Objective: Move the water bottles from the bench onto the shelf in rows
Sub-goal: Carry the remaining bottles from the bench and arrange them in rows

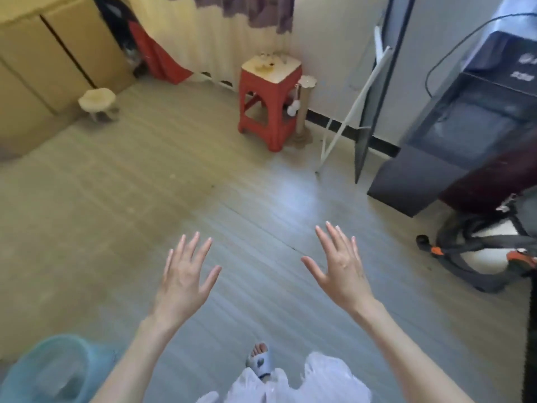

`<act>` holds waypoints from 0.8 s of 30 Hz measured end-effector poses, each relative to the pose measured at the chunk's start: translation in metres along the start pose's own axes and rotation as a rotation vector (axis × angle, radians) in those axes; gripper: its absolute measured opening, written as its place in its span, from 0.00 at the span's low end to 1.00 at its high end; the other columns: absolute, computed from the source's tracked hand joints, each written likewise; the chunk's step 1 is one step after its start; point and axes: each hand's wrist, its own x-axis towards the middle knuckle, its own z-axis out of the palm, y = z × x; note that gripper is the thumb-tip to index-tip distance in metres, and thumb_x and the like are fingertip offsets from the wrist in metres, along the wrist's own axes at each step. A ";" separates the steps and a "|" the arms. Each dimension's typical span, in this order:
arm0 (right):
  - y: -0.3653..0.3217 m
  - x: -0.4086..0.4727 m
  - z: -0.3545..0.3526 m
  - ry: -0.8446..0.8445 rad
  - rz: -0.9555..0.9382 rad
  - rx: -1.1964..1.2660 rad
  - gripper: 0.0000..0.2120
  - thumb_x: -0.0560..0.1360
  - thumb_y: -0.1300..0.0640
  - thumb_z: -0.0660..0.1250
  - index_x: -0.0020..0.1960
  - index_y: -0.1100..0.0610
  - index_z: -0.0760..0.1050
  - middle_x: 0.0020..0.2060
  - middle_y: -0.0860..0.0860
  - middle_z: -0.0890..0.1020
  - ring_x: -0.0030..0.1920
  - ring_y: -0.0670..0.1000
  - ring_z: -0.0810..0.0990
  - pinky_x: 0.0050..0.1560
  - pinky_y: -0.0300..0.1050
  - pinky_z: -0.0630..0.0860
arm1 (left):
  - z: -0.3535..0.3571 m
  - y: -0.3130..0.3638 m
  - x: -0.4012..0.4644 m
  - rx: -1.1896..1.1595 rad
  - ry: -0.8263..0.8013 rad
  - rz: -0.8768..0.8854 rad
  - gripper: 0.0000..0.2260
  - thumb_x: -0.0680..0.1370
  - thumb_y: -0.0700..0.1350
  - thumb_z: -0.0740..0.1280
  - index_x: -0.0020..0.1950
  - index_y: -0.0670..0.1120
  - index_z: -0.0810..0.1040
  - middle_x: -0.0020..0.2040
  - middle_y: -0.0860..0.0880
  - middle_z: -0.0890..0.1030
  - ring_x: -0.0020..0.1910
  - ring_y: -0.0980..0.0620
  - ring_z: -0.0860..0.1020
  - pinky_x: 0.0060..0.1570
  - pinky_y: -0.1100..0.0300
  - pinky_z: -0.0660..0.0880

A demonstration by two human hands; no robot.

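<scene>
My left hand and my right hand are held out in front of me over the wooden floor, palms down, fingers spread, holding nothing. A red plastic stool with a pale top stands by the far wall; small clear objects sit at its back edge, too blurred to identify. No water bottles, bench or shelf can be made out in this view.
Cardboard boxes stand at the far left with a small round stool before them. A dark water dispenser and a vacuum cleaner are on the right. A blue basin sits at the lower left.
</scene>
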 end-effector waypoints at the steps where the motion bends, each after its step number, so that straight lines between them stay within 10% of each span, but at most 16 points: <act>1: -0.015 0.020 0.006 -0.008 -0.039 0.002 0.30 0.74 0.45 0.65 0.71 0.56 0.62 0.71 0.57 0.64 0.73 0.57 0.58 0.72 0.56 0.49 | -0.005 -0.015 0.004 -0.010 0.018 -0.042 0.34 0.74 0.67 0.42 0.68 0.46 0.67 0.69 0.42 0.68 0.70 0.40 0.62 0.65 0.42 0.63; 24: -0.319 0.543 0.143 -0.347 -0.709 -0.071 0.34 0.72 0.36 0.51 0.70 0.56 0.64 0.70 0.59 0.67 0.71 0.60 0.62 0.70 0.59 0.51 | -0.142 -0.263 0.331 -0.182 0.383 -0.618 0.31 0.71 0.61 0.50 0.69 0.45 0.66 0.71 0.41 0.65 0.72 0.41 0.57 0.69 0.50 0.54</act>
